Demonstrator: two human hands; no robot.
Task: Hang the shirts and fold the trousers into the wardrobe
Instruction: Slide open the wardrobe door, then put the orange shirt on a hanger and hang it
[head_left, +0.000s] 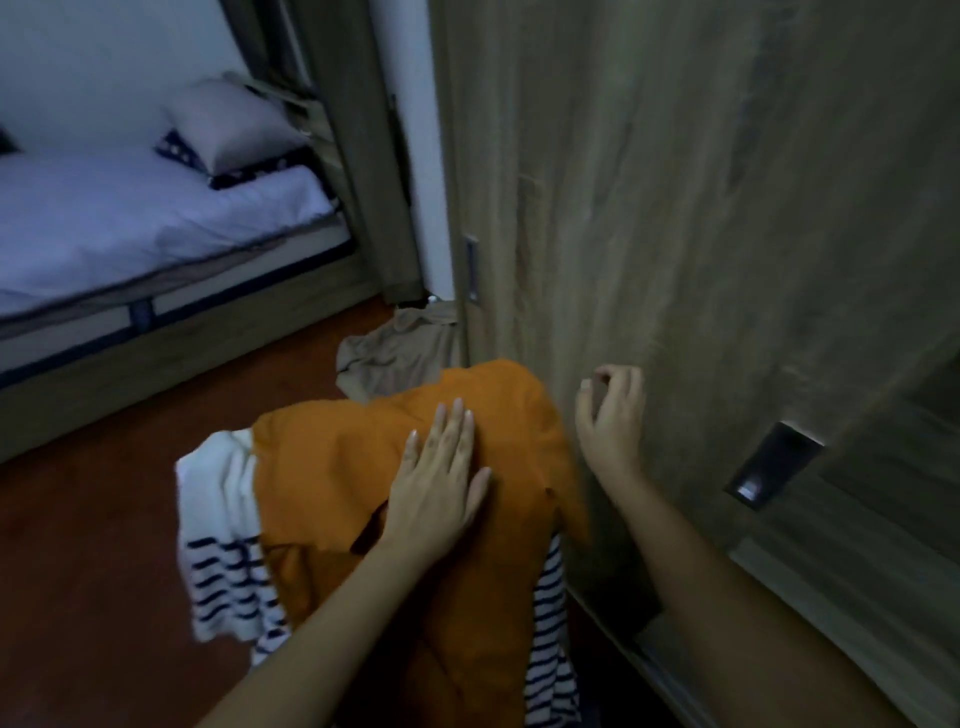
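Floor (104, 545): orange garment (337, 467) half-hides striped shirt (223, 545).

The top garment (332, 467) lies over the lower garment (218, 519) on the floor (104, 571); a third garment (400, 353) lies behind, beside the wardrobe (675, 208) at right; the bed (130, 223) stands left.

A low bed with a pale lavender sheet (130, 218) sits at the upper left on a light wooden base (171, 343). At its far end a pale pinkish-grey square pillow (234, 124) leans over a dark navy white-dotted cushion (179, 150). A reddish-brown wooden floor (78, 571) spreads below the bed.
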